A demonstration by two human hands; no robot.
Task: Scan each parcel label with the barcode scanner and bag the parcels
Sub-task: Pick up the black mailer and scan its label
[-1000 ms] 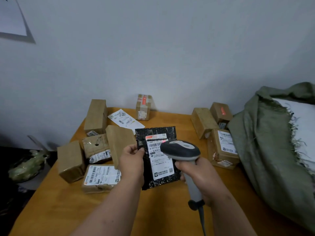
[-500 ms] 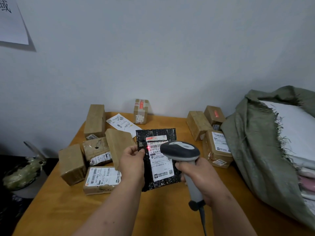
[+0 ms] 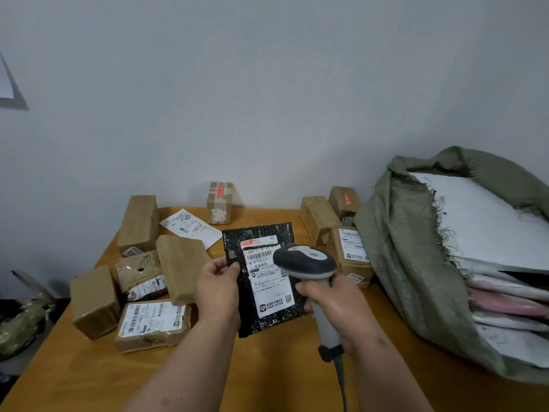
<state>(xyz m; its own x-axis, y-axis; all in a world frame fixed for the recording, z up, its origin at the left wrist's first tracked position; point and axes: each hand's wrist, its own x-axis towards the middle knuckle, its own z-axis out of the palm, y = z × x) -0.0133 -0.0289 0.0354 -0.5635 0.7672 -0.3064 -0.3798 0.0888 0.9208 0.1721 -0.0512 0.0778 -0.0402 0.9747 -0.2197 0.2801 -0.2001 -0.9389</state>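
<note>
We held black parcel (image 3: 269,281) above table (image 3: 89,382) in left hand (image 3: 218,288); right hand (image 3: 335,307) gripped scanner (image 3: 306,260) over label (image 3: 267,281). Red scan dot, lit earlier, had gone.

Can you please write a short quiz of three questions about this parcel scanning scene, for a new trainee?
1. True or false: the left hand holds the black parcel by its left edge.
2. Which tool does the right hand grip?
A. a tape dispenser
B. the barcode scanner
C. a marker pen
3. Fill in the missing word: the green sack lies at the ______ side of the table, with flat parcels already inside.

Key: 1 true; 2 B; 3 right.
</note>
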